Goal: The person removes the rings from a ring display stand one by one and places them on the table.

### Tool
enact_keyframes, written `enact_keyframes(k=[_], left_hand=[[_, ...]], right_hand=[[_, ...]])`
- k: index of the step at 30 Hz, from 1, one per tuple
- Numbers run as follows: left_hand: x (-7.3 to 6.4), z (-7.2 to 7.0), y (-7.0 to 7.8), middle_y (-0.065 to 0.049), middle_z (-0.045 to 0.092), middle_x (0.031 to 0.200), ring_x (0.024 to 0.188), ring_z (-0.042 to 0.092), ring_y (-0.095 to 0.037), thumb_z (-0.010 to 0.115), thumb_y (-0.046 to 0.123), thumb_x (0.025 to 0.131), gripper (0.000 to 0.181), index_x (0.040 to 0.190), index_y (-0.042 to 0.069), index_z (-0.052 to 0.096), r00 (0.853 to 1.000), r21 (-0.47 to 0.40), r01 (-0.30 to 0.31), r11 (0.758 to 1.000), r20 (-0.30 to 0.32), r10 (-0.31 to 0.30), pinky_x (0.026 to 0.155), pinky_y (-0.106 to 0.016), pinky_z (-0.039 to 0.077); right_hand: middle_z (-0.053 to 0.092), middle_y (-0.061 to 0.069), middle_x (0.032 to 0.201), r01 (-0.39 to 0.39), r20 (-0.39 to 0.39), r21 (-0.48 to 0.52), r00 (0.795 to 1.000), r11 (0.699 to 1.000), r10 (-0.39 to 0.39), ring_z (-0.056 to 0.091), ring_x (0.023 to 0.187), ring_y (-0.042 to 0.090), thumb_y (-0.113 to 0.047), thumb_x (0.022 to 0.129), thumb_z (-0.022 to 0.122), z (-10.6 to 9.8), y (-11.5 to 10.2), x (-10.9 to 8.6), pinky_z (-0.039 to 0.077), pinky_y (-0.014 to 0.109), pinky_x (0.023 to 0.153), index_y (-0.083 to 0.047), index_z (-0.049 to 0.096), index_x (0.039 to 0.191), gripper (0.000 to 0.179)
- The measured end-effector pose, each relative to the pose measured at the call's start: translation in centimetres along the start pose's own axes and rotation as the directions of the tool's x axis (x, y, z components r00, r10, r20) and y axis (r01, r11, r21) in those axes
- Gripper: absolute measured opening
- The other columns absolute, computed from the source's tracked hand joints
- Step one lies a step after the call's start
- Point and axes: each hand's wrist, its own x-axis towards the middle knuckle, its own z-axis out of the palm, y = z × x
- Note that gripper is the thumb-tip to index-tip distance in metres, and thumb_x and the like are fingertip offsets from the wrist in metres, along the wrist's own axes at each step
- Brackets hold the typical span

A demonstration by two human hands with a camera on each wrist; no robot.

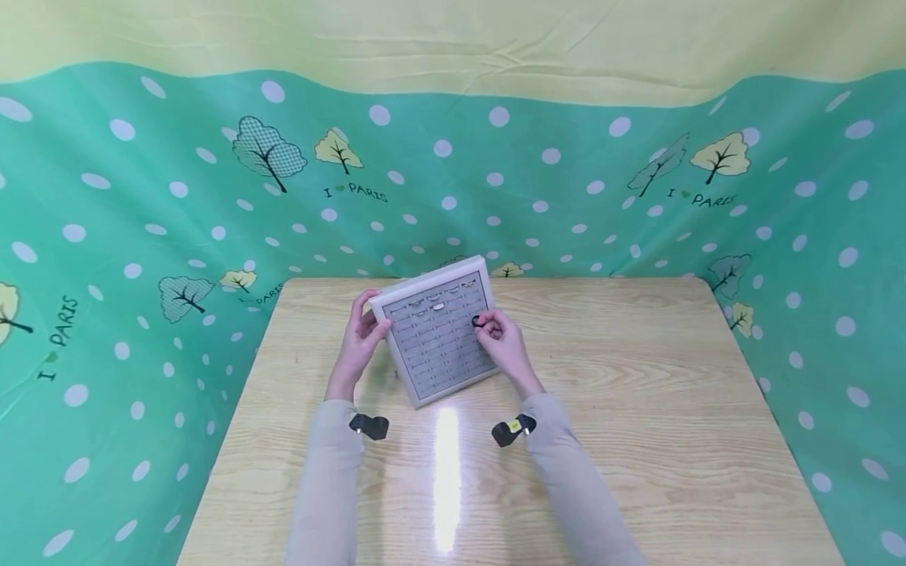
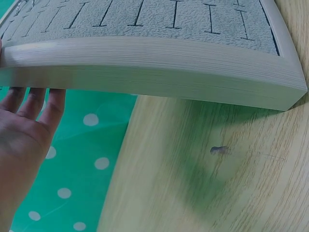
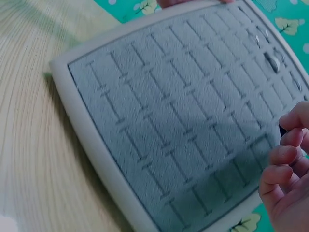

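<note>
A ring display tray (image 1: 440,354) with a pale frame and slotted grey padding is tilted up off the table. My left hand (image 1: 359,338) holds it by the upper left edge, thumb over the front. In the left wrist view its fingers reach under the frame's side (image 2: 145,77). My right hand (image 1: 504,346) pinches a small black ring (image 1: 477,321) at the padding near the tray's right side. The right wrist view shows only a dark sliver of it beside the curled fingers (image 3: 282,154). Several silver rings (image 3: 273,62) sit in slots near the top edge.
A light wooden table (image 1: 637,409) lies under the tray. Green dotted cloth (image 1: 566,204) hangs behind the table and at both sides. A black camera strap (image 1: 370,426) is on the left wrist, another black strap (image 1: 513,429) on the right.
</note>
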Motion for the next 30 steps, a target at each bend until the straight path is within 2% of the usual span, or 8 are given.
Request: enact_keyframes(k=[14,18,25,30], left_hand=[[0.0,-0.1,-0.2,-0.012,0.058,0.118,0.099,0.063,-0.019,0.055,-0.003,0.095,0.054,0.142,0.008,0.031,1.000,-0.021,-0.010,1.000,0.022,0.010,0.078,-0.028,0.054],[0.0,-0.2,-0.3,-0.011,0.059,0.119,0.099,0.063,-0.019,0.055,-0.001,0.095,0.054,0.143,0.008,0.030,1.000,-0.019,-0.007,1.000,0.021,0.007,0.079,-0.028,0.053],[0.0,-0.1,-0.1,-0.005,0.061,0.116,0.097,0.063,-0.018,0.054,-0.004,0.095,0.055,0.143,0.007,0.029,1.000,-0.023,-0.001,1.000,0.012,0.001,0.078,-0.028,0.053],[0.0,0.0,0.0,-0.003,0.062,0.114,0.096,0.063,-0.018,0.052,-0.006,0.095,0.056,0.143,0.005,0.026,1.000,-0.032,-0.004,0.999,0.021,0.004,0.075,-0.028,0.053]], right_hand=[[0.053,0.015,0.076,-0.054,-0.064,-0.050,0.997,0.997,0.051,0.049,0.067,0.015,0.013,0.083,0.058,-2.8,4.3,-1.2,0.042,0.016,0.059,0.014,0.056,0.094,0.011],[0.054,0.010,0.076,-0.084,-0.076,-0.046,0.994,0.995,0.080,0.049,0.068,0.012,0.012,0.083,0.059,-3.6,6.1,-1.4,0.043,0.016,0.059,0.012,0.057,0.094,0.012],[0.053,0.001,0.075,-0.155,-0.113,-0.073,0.983,0.985,0.146,0.049,0.068,0.009,0.008,0.086,0.062,-5.1,11.6,-1.1,0.042,0.015,0.059,0.007,0.059,0.095,0.010],[0.053,0.003,0.076,-0.179,-0.133,-0.117,0.977,0.977,0.164,0.048,0.067,0.008,0.007,0.086,0.062,-6.4,12.9,-1.6,0.042,0.015,0.059,0.008,0.058,0.095,0.011]])
